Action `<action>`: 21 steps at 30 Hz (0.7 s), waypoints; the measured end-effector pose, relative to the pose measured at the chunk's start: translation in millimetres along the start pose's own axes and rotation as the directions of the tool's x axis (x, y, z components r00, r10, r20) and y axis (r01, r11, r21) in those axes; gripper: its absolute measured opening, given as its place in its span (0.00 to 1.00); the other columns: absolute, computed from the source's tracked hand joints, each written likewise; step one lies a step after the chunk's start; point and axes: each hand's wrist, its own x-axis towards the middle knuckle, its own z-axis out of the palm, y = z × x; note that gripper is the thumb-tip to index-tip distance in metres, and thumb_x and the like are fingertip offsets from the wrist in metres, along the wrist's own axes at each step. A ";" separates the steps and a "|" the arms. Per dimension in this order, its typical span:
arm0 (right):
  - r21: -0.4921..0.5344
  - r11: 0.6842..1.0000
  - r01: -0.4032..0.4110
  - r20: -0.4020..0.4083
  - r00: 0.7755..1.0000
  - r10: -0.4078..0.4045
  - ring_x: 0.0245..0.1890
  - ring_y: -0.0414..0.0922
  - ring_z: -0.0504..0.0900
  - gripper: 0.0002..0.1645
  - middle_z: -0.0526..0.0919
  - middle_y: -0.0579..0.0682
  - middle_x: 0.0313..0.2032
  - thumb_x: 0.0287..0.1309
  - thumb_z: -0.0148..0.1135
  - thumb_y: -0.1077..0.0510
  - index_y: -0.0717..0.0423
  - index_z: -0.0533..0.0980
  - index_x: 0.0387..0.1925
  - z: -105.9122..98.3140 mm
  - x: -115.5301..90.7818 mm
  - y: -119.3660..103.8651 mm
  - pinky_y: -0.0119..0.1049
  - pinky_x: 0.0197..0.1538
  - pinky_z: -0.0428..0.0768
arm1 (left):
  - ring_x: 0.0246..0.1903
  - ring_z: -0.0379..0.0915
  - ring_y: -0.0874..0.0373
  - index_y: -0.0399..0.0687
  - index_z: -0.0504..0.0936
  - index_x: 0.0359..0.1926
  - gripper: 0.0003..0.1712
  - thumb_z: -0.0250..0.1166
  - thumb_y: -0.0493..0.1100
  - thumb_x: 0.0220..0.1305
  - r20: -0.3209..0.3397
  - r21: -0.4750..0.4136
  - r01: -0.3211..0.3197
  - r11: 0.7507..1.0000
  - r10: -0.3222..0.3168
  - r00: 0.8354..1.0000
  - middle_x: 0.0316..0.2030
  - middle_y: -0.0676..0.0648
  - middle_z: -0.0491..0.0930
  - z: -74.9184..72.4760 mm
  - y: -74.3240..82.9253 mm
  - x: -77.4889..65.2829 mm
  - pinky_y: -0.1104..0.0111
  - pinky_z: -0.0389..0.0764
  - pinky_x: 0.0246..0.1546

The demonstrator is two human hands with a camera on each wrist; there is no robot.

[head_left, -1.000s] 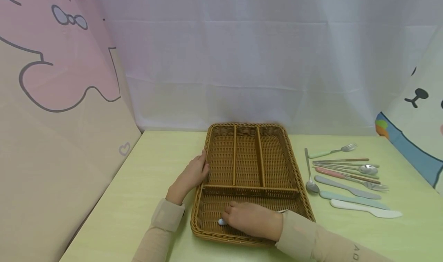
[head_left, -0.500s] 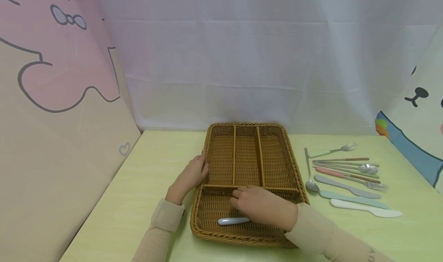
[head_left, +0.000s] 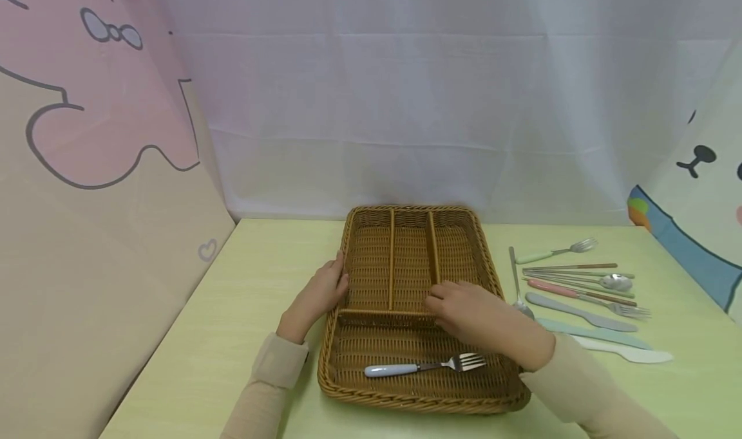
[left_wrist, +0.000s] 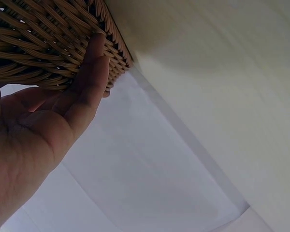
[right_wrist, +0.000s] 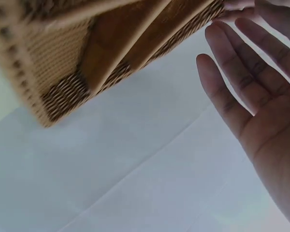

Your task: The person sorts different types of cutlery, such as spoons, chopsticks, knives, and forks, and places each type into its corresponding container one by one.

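Note:
A brown wicker basket (head_left: 417, 405) with a divided interior lies on the table. My left hand (head_left: 315, 294) holds its left side; in the left wrist view the fingers (left_wrist: 89, 89) lie along the outer wicker wall, and part of the thumb is hidden. In the front compartment, a fork (head_left: 391, 370) with a pale blue handle lies crosswise, tines to the right. My right hand (head_left: 487, 317) hovers over the basket's right part, holding nothing. Its fingers (right_wrist: 232, 63) are spread and loosely straight in the right wrist view.
Right of the basket lie a long-handled spoon (head_left: 515, 275), a green-handled fork (head_left: 536, 257), a pink-handled fork (head_left: 551, 288), several chopsticks (head_left: 570, 266), another spoon (head_left: 616, 282), and grey (head_left: 580, 313), mint (head_left: 597, 333) and white (head_left: 626, 351) knives. A white curtain (head_left: 371, 123) hangs behind.
My right hand has let go of the blue-handled fork and moved up and to the right, uncovering it in the front compartment. My left hand has stayed at the basket's left side.

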 end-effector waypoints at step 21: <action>0.120 0.948 -0.296 -0.012 0.954 0.299 0.28 0.47 0.77 0.15 0.78 0.51 0.30 0.40 0.69 0.65 0.60 0.77 0.35 11.9 -84.1 69.8 0.41 0.29 0.80 | 0.50 0.69 0.42 0.27 0.47 0.66 0.32 0.47 0.39 0.68 0.017 -0.009 -0.006 1.000 0.006 1.000 0.56 0.28 0.68 -1.1 -0.1 -0.6 0.51 0.74 0.50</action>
